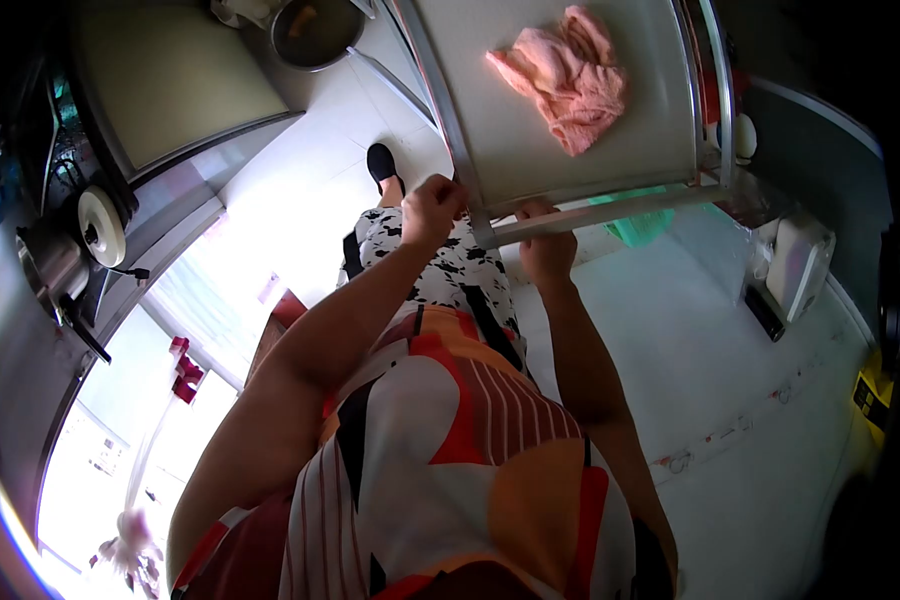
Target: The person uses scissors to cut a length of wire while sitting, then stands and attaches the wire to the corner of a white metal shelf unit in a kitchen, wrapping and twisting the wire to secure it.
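A pink cloth [570,82] lies crumpled on a pale tabletop [500,150] with a metal frame. Along the near edge of this table runs a metal rail [610,212]. My right hand [547,250] is at the rail, its fingers curled around it and partly hidden by it. To the left of the table's near corner is my left hand [432,212], with its fingers curled together close to the metal leg; whatever is between them, if anything, is too small to tell.
On the left, a counter carries a metal pot [52,262] and a white round lid [101,227]. A dark round pan [315,32] is at the top. Under the rail hangs a green bag [640,228]. A white box [798,262] stands at right, beside a yellow object [875,400].
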`<state>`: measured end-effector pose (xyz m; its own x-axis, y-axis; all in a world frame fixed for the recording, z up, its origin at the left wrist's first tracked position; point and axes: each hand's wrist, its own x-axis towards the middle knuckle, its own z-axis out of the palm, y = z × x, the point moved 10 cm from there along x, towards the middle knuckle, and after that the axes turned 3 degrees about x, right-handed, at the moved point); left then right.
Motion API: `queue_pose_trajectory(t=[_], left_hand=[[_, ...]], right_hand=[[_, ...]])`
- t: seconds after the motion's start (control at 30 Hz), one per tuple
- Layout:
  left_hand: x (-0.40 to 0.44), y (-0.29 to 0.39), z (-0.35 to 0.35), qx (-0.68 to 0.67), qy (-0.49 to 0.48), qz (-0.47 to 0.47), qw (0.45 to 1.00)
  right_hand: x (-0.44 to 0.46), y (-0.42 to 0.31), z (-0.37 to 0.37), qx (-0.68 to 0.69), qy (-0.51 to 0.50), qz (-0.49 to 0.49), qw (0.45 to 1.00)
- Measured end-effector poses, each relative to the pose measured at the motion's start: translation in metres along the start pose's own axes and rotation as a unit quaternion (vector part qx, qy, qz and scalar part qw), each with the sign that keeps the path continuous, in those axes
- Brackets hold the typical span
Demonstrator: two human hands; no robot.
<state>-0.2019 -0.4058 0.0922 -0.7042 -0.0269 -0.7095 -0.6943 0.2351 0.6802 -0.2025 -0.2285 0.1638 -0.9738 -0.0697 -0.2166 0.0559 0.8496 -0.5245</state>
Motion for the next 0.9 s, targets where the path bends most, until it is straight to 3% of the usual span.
queue_pose_trajectory(t=[0.1, 0.13, 0.17, 0.2, 0.27, 0.37, 0.47, 0.57, 0.7, 0.77, 0.8, 0.9], left_hand=[[-0.016, 0.051, -0.017, 0.190, 0.092, 0.154, 0.965], [-0.018, 0.060, -0.017, 0.219, 0.098, 0.149, 0.959], [-0.022, 0.079, -0.012, 0.237, 0.091, 0.217, 0.943], [-0.020, 0.083, 0.004, 0.221, 0.036, 0.246, 0.943], [-0.003, 0.077, 0.059, 0.281, -0.175, 0.230, 0.915], [0.008, 0.061, 0.111, 0.352, -0.387, 0.208, 0.827], [0.006, 0.072, 0.111, 0.426, -0.365, 0.209, 0.801], [0.006, 0.074, 0.090, 0.318, -0.254, 0.206, 0.890], [0.016, 0.052, 0.085, 0.418, -0.225, 0.141, 0.869], [0.019, 0.060, 0.066, 0.319, -0.188, 0.140, 0.918], [0.017, 0.082, 0.059, 0.320, -0.145, 0.214, 0.912], [0.017, 0.090, 0.055, 0.254, -0.086, 0.276, 0.923]], right_hand=[[-0.010, 0.023, 0.011, 0.102, 0.080, 0.076, 0.989], [-0.013, 0.025, 0.015, 0.160, 0.090, 0.071, 0.980], [-0.012, 0.029, 0.016, 0.216, 0.101, 0.062, 0.969], [-0.013, 0.048, 0.029, 0.325, 0.080, 0.125, 0.934], [-0.018, 0.071, 0.057, 0.521, 0.022, 0.239, 0.819], [-0.003, 0.050, 0.046, 0.582, 0.000, 0.259, 0.771], [-0.003, 0.048, 0.041, 0.569, 0.025, 0.266, 0.778], [-0.003, 0.046, 0.041, 0.584, 0.029, 0.268, 0.766], [-0.012, 0.050, 0.041, 0.588, -0.037, 0.268, 0.762], [-0.026, 0.049, 0.026, 0.374, -0.200, 0.222, 0.878], [-0.020, 0.026, -0.004, 0.230, -0.241, 0.073, 0.940], [0.008, 0.013, -0.060, 0.300, -0.198, 0.157, 0.920]])
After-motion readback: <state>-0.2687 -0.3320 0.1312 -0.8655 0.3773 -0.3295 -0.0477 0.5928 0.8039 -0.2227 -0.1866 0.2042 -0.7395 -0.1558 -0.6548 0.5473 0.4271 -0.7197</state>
